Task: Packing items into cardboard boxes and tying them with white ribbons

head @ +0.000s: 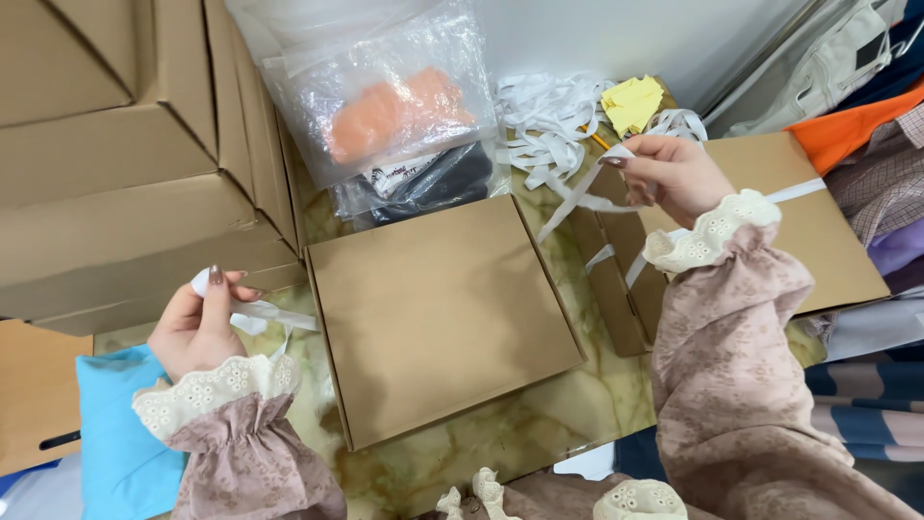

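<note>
The flat brown box lies closed on the marble bench, between my two hands, so what is inside I cannot see. My left hand is at the left of the box, raised a bit over the bench, w/ thumb and fingers pinched on a small clear strip; if it is tape or thin plastic is hard to tell. Part of the strip is hidden behind my palm. My right hand is higher, at the far right of the box, fingers closed on a white ribbon that hangs down toward the box corner. Where the ribbon ends I cannot follow; it goes into the pile of white ribbon behind. Both wrists are bent inward, sleeves w/ lace cuffs cover the arms.

Behind the box are clear plastic bags w/ smth orange and smth dark inside, blurred by the plastic. Stacked cartons at the left are cut off by the frame edge. Another open carton lies under my right arm, partly covered.
</note>
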